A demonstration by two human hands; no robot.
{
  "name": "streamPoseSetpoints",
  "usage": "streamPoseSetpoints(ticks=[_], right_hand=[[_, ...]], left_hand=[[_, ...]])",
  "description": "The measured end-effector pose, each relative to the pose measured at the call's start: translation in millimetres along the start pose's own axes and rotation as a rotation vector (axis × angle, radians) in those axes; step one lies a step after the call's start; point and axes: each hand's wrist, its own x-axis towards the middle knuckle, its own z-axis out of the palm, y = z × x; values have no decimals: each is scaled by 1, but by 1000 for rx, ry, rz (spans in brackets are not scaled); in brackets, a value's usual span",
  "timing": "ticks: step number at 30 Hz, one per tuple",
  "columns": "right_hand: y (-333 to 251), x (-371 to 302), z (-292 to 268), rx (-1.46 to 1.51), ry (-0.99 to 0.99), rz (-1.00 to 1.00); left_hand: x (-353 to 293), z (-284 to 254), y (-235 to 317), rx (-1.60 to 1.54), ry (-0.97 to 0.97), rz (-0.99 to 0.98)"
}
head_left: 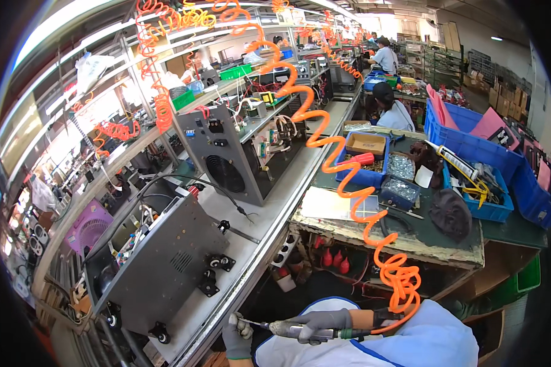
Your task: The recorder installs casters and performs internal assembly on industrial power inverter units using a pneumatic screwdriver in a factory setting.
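My right hand point(326, 323), in a grey glove, wraps around an air screwdriver point(285, 329) held level in front of my body. An orange coiled air hose point(395, 278) runs from its rear end. At the bit's tip is my left hand point(237, 337), also gloved, its fingers curled closed; whatever they pinch is too small to make out. Left of my hands, a dark grey metal cabinet point(174, 244) rests tipped over on the conveyor line point(226, 215). Its panel carries black casters point(209, 282), and wiring shows at its open top. A black cable point(217, 185) arches over it.
Farther up the line stands another grey cabinet point(220, 160) with a fan. At right, a workbench point(404, 235) bears a blue parts bin point(373, 176), a small screw tray point(400, 191), and a dark cloth cap point(450, 214). Orange coils hang overhead. A co-worker point(393, 110) sits beyond the bench.
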Motion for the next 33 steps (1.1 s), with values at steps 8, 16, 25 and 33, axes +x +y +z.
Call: streamPoseSetpoints(ticks=[8, 16, 25, 33], right_hand=[[4, 3, 10, -296, 128, -264], [-21, -4, 33, -132, 207, -144], [-47, -6, 30, -2, 269, -282], [-48, -16, 19, -32, 357, -328]], left_hand=[[3, 6, -7, -179, 32, -104], [7, 23, 7, -140, -57, 2], [20, 21, 33, -393, 134, -79], [63, -3, 65, -440, 197, -200]])
